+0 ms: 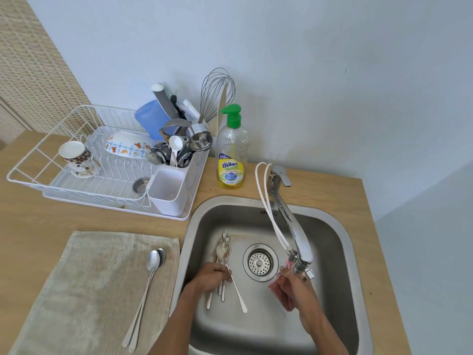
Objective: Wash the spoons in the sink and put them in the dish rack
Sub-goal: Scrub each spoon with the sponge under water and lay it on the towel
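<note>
**Spoons in and beside the sink**

Several long-handled steel spoons (222, 254) are bunched in the steel sink (327, 252), at its left side, bowls far. 2 more spoons (144, 295) lie together left of it. The white wire dish rack (107, 185) stands far left.

The left hand (211, 275) grips the spoons (222, 249) in the sink (343, 242) and hides the middle of their handles. The bowls overlap, so the count cannot be read. The right hand (297, 285) covers most of the pink cloth (275, 286); only its edges show. The tap (299, 237) end crosses the blurred right fingertips. Water flow cannot be confirmed.

The bottom edge cuts off both forearms, the near sink rim, the towel (89, 290) and the desk (332, 190). In the spoon pair (152, 260) on the towel, the upper bowl hides most of the lower one. The holder (166, 196) conceals the lower ends of its utensils. The bottle (231, 155) label's small print is illegible.
</note>
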Motion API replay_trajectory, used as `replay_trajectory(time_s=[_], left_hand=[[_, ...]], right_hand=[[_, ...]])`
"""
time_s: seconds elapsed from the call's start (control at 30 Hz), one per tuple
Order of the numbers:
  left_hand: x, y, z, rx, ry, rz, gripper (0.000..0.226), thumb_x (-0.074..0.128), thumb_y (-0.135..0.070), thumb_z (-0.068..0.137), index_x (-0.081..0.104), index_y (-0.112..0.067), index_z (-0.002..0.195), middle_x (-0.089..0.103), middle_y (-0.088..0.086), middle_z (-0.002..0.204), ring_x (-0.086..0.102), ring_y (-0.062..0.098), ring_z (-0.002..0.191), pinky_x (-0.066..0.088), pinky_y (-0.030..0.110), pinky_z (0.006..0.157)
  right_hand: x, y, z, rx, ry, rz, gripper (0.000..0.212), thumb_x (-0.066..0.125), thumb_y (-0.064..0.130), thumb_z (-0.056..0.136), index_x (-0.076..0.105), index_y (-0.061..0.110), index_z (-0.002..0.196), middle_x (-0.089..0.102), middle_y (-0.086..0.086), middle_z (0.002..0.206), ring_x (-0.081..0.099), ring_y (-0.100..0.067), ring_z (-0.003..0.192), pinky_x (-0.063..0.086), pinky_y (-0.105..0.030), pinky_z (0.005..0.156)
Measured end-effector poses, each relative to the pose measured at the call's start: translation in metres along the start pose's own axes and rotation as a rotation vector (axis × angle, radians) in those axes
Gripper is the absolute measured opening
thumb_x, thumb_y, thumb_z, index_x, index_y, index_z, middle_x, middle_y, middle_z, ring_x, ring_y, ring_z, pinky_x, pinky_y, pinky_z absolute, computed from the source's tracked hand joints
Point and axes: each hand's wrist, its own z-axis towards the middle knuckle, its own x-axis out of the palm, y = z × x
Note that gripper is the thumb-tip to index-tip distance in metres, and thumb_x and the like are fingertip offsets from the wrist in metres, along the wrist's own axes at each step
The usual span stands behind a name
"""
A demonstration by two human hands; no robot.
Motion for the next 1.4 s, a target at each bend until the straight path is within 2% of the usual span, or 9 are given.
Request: replay_trajectory(time_s=[0.2, 0.37, 0.53, 0.67, 0.87, 1.0, 1.1, 1.2, 1.4], left_hand=[[0.007, -0.014, -0.026, -0.006, 0.172, -0.109, 0.01, 0.048, -0.015, 0.1, 0.049, -0.016, 0.09, 0.078, 0.009, 0.09, 0.043, 0.012, 0.045, 0.03, 0.018, 0.039], [0.013, -0.018, -0.044, 0.017, 0.161, -0.125, 0.011, 0.047, -0.019, 0.099, 0.055, -0.018, 0.092, 0.074, 0.007, 0.074, 0.045, 0.011, 0.049, 0.035, 0.02, 0.045], [0.02, -0.021, -0.064, 0.118, 0.089, -0.08, 0.017, 0.043, -0.019, 0.1, 0.056, -0.017, 0.09, 0.057, 0.005, 0.054, 0.047, 0.014, 0.049, 0.036, 0.021, 0.048], [0.033, -0.023, -0.083, 0.188, 0.088, -0.09, 0.02, 0.04, -0.023, 0.102, 0.053, -0.016, 0.089, 0.043, 0.001, 0.045, 0.034, 0.014, 0.04, 0.029, 0.021, 0.041], [0.057, -0.016, -0.102, 0.207, 0.072, -0.08, 0.027, 0.04, -0.033, 0.103, 0.057, -0.015, 0.092, 0.039, -0.003, 0.047, 0.026, 0.01, 0.041, 0.019, 0.022, 0.043], [0.067, -0.017, -0.11, 0.185, 0.087, -0.059, 0.024, 0.037, -0.013, 0.097, 0.061, -0.015, 0.103, 0.039, -0.008, 0.048, 0.028, 0.006, 0.04, 0.018, 0.017, 0.041], [0.071, -0.016, -0.111, 0.191, 0.124, -0.005, 0.026, 0.038, -0.01, 0.096, 0.063, -0.015, 0.102, 0.042, -0.012, 0.048, 0.031, 0.003, 0.042, 0.021, 0.016, 0.04], [0.074, -0.016, -0.11, 0.201, 0.17, 0.076, 0.029, 0.036, -0.015, 0.1, 0.063, -0.017, 0.09, 0.041, -0.012, 0.049, 0.032, 0.002, 0.042, 0.022, 0.017, 0.04], [0.08, -0.018, -0.111, 0.277, 0.114, 0.354, 0.036, 0.037, -0.028, 0.101, 0.058, -0.027, 0.071, 0.047, -0.009, 0.057, 0.045, 0.007, 0.052, 0.038, 0.024, 0.056]], right_hand=[[0.003, 0.002, 0.004, 0.03, 0.083, 0.121, 0.019, 0.063, 0.027, 0.095, 0.069, 0.01, 0.093, 0.07, -0.014, 0.087, 0.067, -0.027, 0.081, 0.05, -0.04, 0.076], [0.005, 0.009, -0.004, 0.026, 0.119, 0.168, 0.02, 0.056, 0.026, 0.098, 0.063, 0.009, 0.09, 0.072, -0.016, 0.089, 0.068, -0.027, 0.081, 0.053, -0.035, 0.071], [0.008, 0.012, -0.014, 0.044, 0.146, 0.286, 0.015, 0.044, 0.017, 0.094, 0.056, 0.012, 0.087, 0.062, 0.0, 0.062, 0.062, -0.02, 0.066, 0.047, -0.029, 0.061], [0.011, 0.009, -0.019, 0.061, 0.127, 0.449, 0.035, 0.038, 0.025, 0.101, 0.058, 0.016, 0.073, 0.054, 0.004, 0.05, 0.054, -0.016, 0.058, 0.044, -0.03, 0.064], [0.005, -0.001, -0.025, 0.082, 0.184, 0.557, 0.043, 0.034, 0.042, 0.097, 0.065, 0.013, 0.105, 0.074, -0.019, 0.095, 0.064, -0.034, 0.091, 0.046, -0.038, 0.074], [0.002, -0.005, -0.03, 0.12, 0.27, 0.606, 0.06, 0.04, 0.05, 0.09, 0.061, 0.011, 0.13, 0.065, -0.026, 0.125, 0.06, -0.043, 0.107, 0.051, -0.044, 0.078], [-0.001, -0.008, -0.032, 0.12, 0.303, 0.67, 0.075, 0.037, 0.068, 0.09, 0.061, 0.009, 0.129, 0.064, -0.025, 0.129, 0.058, -0.04, 0.113, 0.045, -0.051, 0.096], [-0.005, -0.01, -0.031, 0.133, 0.32, 0.745, 0.09, 0.024, 0.078, 0.09, 0.065, 0.006, 0.125, 0.065, -0.025, 0.127, 0.059, -0.038, 0.116, 0.045, -0.047, 0.096], [-0.003, -0.007, -0.028, 0.11, 0.358, 0.742, 0.051, 0.038, 0.043, 0.098, 0.066, 0.006, 0.12, 0.069, -0.024, 0.116, 0.066, -0.037, 0.096, 0.051, -0.041, 0.077]])
